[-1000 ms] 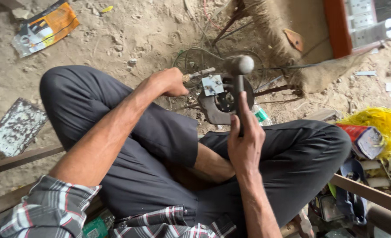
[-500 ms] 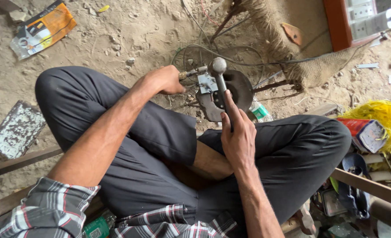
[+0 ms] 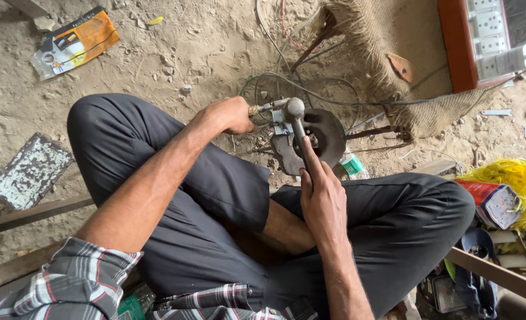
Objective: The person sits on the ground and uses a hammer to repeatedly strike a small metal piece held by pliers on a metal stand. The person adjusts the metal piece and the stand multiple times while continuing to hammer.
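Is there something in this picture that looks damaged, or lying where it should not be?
Yes. A crumpled orange packet lies loose on the sandy ground at upper left, and wires trail tangled across the dirt behind the dark metal disc. The right hand holds a hammer; the left hand grips a thin tool.

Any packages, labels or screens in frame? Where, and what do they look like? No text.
Flat packet: top left on the sandy ground, rectangular, orange, black and clear.
Small green-and-white labelled container: on the ground beside the dark metal disc, partly hidden.
Red-and-white box: right edge, by the yellow fibre bundle.
No screens.
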